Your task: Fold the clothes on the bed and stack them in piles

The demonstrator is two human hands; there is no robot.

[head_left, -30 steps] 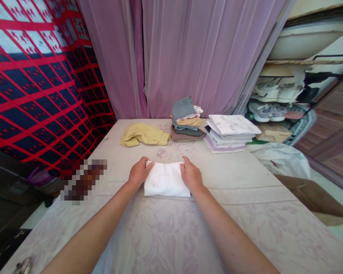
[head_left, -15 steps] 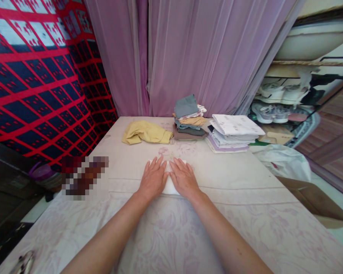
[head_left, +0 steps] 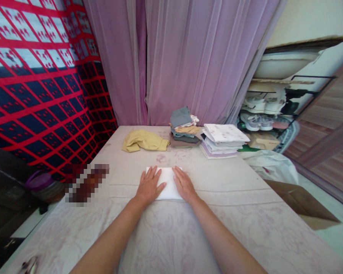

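A small white folded cloth (head_left: 168, 186) lies flat on the patterned bedspread (head_left: 171, 236) in front of me. On its left part rests my left hand (head_left: 150, 185), palm down, with the thumb spread away from the fingers. My right hand (head_left: 185, 184) lies on the cloth's right edge, fingers stretched out. Neither hand grips anything. Between the two hands the cloth's white middle shows; its sides are partly hidden under them.
Beyond the hands lie a crumpled yellow garment (head_left: 144, 140), a stack of folded clothes (head_left: 185, 129) and a pile of white folded fabric (head_left: 224, 139). A purple curtain (head_left: 188, 68) hangs behind. To the right stand a shoe rack (head_left: 263, 110) and a cardboard box (head_left: 300, 201).
My hands have moved apart, the left one leftward, so more of the white cloth shows between them. The camera view has tilted up and turned slightly to the right.
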